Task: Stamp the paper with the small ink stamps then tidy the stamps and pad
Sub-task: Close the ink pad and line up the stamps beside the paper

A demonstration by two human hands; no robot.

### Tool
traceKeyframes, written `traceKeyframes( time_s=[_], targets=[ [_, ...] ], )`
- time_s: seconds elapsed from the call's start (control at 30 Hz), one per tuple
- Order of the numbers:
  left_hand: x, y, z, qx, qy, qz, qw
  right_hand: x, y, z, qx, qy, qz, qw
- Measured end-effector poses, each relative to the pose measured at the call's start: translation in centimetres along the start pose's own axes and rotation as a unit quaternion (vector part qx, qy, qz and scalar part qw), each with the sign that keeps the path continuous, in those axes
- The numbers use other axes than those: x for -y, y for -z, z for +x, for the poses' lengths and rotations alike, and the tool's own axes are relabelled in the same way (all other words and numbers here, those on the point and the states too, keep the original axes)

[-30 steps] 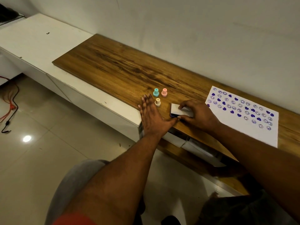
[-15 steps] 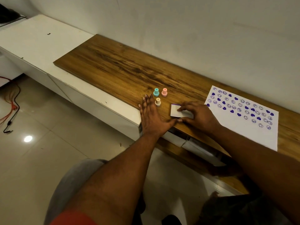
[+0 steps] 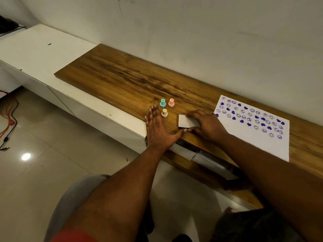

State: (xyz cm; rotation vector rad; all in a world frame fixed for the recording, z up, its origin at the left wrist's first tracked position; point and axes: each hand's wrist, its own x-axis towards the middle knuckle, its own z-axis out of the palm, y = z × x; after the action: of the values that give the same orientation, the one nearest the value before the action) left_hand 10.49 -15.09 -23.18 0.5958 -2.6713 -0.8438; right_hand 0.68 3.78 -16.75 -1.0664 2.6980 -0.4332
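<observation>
Three small stamps stand upright on the wooden shelf (image 3: 122,79): a teal stamp (image 3: 162,103), a pink stamp (image 3: 171,102) and a cream stamp (image 3: 164,113). My left hand (image 3: 157,128) lies flat and open just left of the cream stamp, its thumb reaching toward the ink pad. The white-lidded ink pad (image 3: 186,121) sits right of the stamps with its lid down. My right hand (image 3: 206,125) rests on its right side, fingers pressing the lid. The white paper (image 3: 253,135), covered in purple hearts and smiley prints, lies to the right.
The wall runs close behind the shelf. A white cabinet top (image 3: 35,49) extends to the left. Below the shelf's front edge are white drawer fronts (image 3: 201,154). Orange and black cables (image 3: 8,123) lie on the tiled floor at far left.
The ink pad's lid, slightly raised a second ago with purple showing beneath, now lies flat under my right hand. My left hand has stayed flat in place.
</observation>
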Motion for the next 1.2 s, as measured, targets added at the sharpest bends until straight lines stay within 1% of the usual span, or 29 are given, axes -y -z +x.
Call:
traceKeyframes(
  time_s=[0.2, 0.37, 0.4, 0.47, 0.53, 0.57, 0.63, 0.7, 0.8, 0.87, 0.93, 1.07, 1.2],
  targets=[
    [-0.3, 0.1, -0.1, 0.006, 0.002, -0.007, 1.0, 0.0, 0.3, 0.4, 0.032, -0.026, -0.028, 0.999],
    [-0.2, 0.4, -0.3, 0.0, 0.001, -0.024, 1.0, -0.2, 1.1, 0.6, 0.05, -0.029, -0.016, 0.998],
    [-0.2, 0.4, -0.3, -0.003, 0.001, -0.028, 1.0, -0.2, 1.3, 0.4, 0.036, -0.035, -0.009, 0.999],
    [-0.3, 0.4, -0.4, -0.007, 0.004, -0.041, 0.999, 0.2, 1.3, -0.4, -0.048, -0.061, 0.022, 0.997],
    [-0.5, 0.6, -0.3, -0.014, 0.005, -0.059, 0.998, 1.4, 0.4, -1.2, -0.141, -0.118, 0.031, 0.982],
    [-0.5, 0.7, 0.0, -0.023, 0.006, -0.071, 0.997, 2.2, 0.0, -1.3, -0.159, -0.153, 0.027, 0.975],
    [-0.8, 1.0, 0.6, -0.043, 0.012, -0.097, 0.994, 3.8, -0.8, -0.9, -0.144, -0.22, 0.013, 0.965],
    [-1.2, 1.0, 0.8, -0.054, 0.025, -0.125, 0.99, 4.8, -1.1, -0.2, -0.122, -0.269, -0.011, 0.955],
    [-1.9, 1.0, 0.6, -0.061, 0.028, -0.147, 0.987, 5.5, -1.7, 0.4, -0.097, -0.302, -0.037, 0.948],
    [-2.3, 1.3, 1.1, -0.067, 0.029, -0.152, 0.986, 5.3, -1.7, 1.1, -0.091, -0.295, -0.041, 0.95],
    [-2.6, 1.5, 1.7, -0.077, 0.042, -0.166, 0.982, 4.6, -1.4, 1.7, -0.091, -0.262, -0.021, 0.961],
    [-2.4, 1.5, 1.5, -0.087, 0.072, -0.208, 0.972, 2.1, -0.3, 2.3, -0.04, -0.216, 0.075, 0.973],
    [-1.6, 1.0, 2.2, -0.087, 0.076, -0.226, 0.967, -1.3, 1.8, 4.8, 0.01, -0.197, 0.038, 0.98]
  ],
)
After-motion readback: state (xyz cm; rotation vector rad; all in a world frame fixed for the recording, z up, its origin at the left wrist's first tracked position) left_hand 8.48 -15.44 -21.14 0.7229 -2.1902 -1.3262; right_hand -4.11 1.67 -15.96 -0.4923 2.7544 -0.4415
